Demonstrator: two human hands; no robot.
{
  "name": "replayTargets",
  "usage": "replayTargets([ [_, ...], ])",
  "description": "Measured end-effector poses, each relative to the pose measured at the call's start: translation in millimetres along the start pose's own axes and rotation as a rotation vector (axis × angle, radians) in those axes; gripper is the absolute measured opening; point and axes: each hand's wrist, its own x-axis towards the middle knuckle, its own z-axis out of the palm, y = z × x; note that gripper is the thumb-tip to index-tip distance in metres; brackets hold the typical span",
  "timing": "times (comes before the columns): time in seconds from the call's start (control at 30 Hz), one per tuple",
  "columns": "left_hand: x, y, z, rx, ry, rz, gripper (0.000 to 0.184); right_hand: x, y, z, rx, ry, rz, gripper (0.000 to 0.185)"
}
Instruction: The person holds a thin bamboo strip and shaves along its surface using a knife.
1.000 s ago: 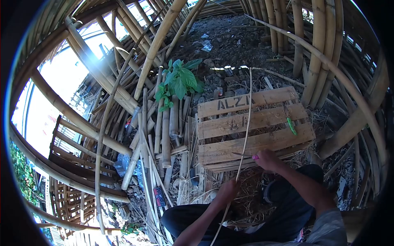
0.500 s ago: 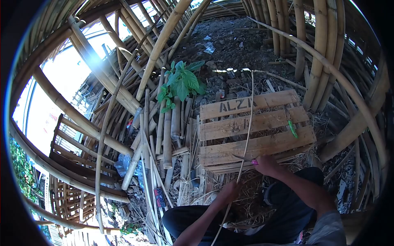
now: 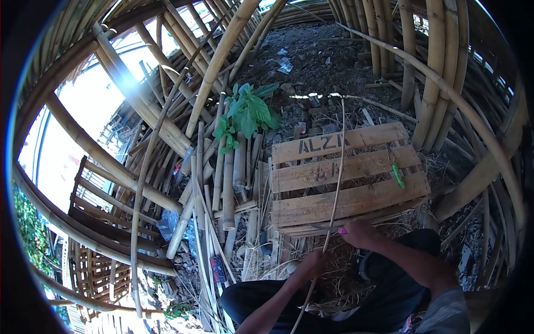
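A long thin bamboo strip (image 3: 338,178) runs from beyond the wooden crate (image 3: 356,164) down across my lap. My left hand (image 3: 313,264) is closed around the strip, below the crate's near edge. In my right hand (image 3: 360,234) is a knife (image 3: 342,230) with a pink handle. Its narrow blade points left and crosses the strip just above my left hand; whether the edge is cutting in cannot be made out. The crate has slats with stencilled letters, and a bright green object (image 3: 398,176) lies on its right side.
Cut bamboo poles (image 3: 228,189) and long pale strips (image 3: 207,250) lie to the left, beside a leafy green plant (image 3: 248,111). Upright bamboo posts (image 3: 434,72) stand at the right. A dark red-and-blue packet (image 3: 217,269) lies near my left knee.
My right hand has moved slightly down and left along the strip with the knife, closer to my left hand. My left hand keeps its hold on the strip.
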Motion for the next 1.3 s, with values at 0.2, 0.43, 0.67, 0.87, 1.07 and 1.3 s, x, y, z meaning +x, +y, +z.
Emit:
replayTargets([
  [0.2,-3.5,2.3,1.6,-0.05,-0.045,0.028,0.049,10.5,14.1,-22.1,-0.032,0.127,0.133,0.033],
  [0.43,-0.7,-6.5,5.6,-0.013,-0.022,0.014,0.046,-1.1,-10.9,-9.3,-0.025,-0.12,0.04,0.032],
  [0.67,-4.0,0.6,3.8,-0.055,-0.045,0.018,0.046,8.8,17.1,-15.7,-0.005,0.047,0.096,0.03],
  [0.87,-10.3,3.5,2.9,-0.107,-0.034,-0.011,0.044,-2.1,-11.1,-11.1,-0.064,-0.152,-0.083,0.033],
  [1.07,-10.9,6.7,1.5,-0.054,-0.001,0.048,0.04,15.4,17.5,-30.5,-0.077,0.084,0.123,0.03],
  [1.3,-7.6,-1.5,5.6,-0.047,-0.01,0.07,0.038,1.9,5.0,-5.6,-0.002,-0.141,-0.09,0.027],
])
